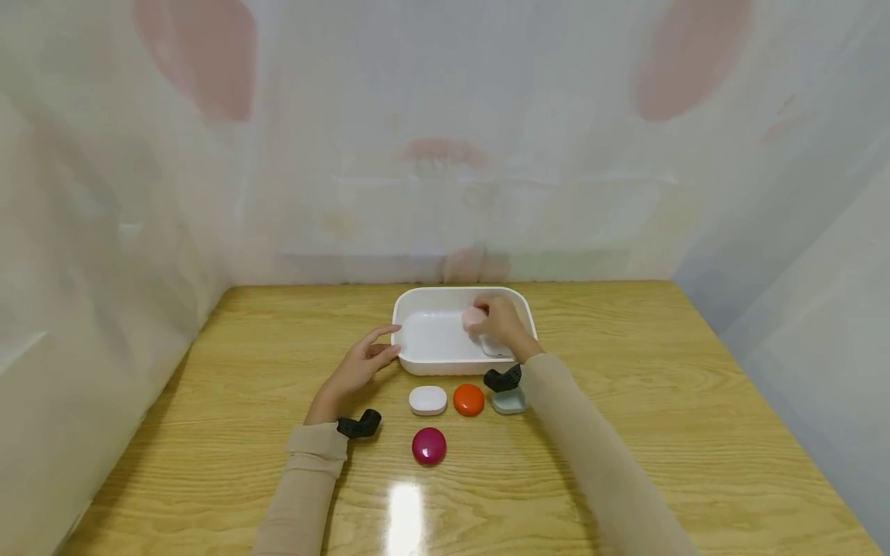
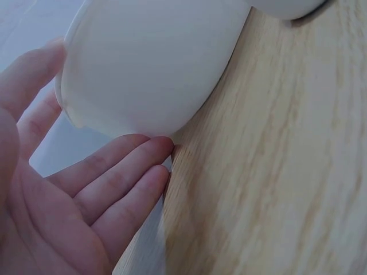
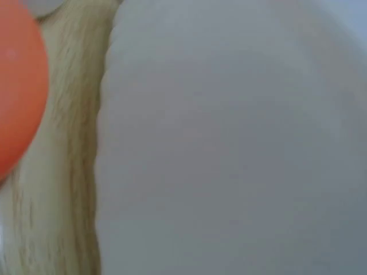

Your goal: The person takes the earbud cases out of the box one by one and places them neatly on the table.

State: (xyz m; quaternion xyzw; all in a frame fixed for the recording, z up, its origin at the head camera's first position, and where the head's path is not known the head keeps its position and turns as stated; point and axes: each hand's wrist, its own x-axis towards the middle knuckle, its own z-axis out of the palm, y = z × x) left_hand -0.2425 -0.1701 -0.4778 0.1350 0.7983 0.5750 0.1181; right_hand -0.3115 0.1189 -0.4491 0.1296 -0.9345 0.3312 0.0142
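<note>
A white basin (image 1: 433,363) stands on the wooden table. Inside its right part, my right hand (image 1: 502,320) grips a small pale pink round object (image 1: 473,317) between thumb and fingers. Beneath that hand a white flat item (image 1: 495,349) lies on the basin floor, partly covered. My left hand (image 1: 360,363) touches the basin's left end with fingers fairly straight; in the left wrist view, fingertips (image 2: 157,150) rest against the outer wall near the table. The right wrist view shows the basin's side wall (image 3: 218,143) close up, with the right hand out of sight.
In front of the basin sit a white oval case (image 1: 427,400), an orange round case (image 1: 469,399) and a grey-green case (image 1: 510,401), partly behind the right wrist. Nearer stands a magenta round case (image 1: 429,445). A pale curtain (image 1: 445,216) hangs behind the table.
</note>
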